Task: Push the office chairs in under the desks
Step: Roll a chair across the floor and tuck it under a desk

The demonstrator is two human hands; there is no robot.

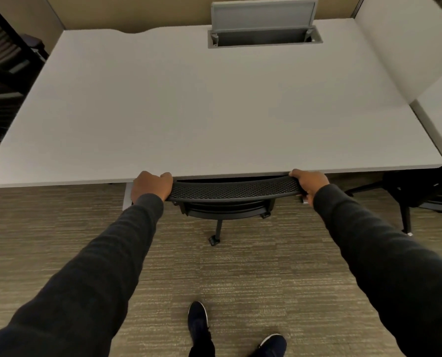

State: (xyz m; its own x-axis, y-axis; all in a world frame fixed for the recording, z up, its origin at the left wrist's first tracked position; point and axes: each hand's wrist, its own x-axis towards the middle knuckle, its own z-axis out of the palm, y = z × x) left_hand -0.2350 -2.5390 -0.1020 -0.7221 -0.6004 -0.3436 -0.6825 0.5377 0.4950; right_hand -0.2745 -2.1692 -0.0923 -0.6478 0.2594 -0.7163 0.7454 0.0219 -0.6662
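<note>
A black mesh-backed office chair (234, 189) stands tucked under the front edge of a wide white desk (201, 104). Only the top of its backrest, part of the seat and one caster leg (216, 234) show; the rest is hidden beneath the desktop. My left hand (151, 185) grips the left end of the backrest top. My right hand (309, 182) grips the right end. Both hands touch the desk's front edge.
An open grey cable hatch (265, 24) sits at the back of the desk. A second black chair (420, 191) stands under the neighbouring desk on the right, and another dark chair (3, 65) at far left. My feet (198, 323) stand on striped carpet behind the chair.
</note>
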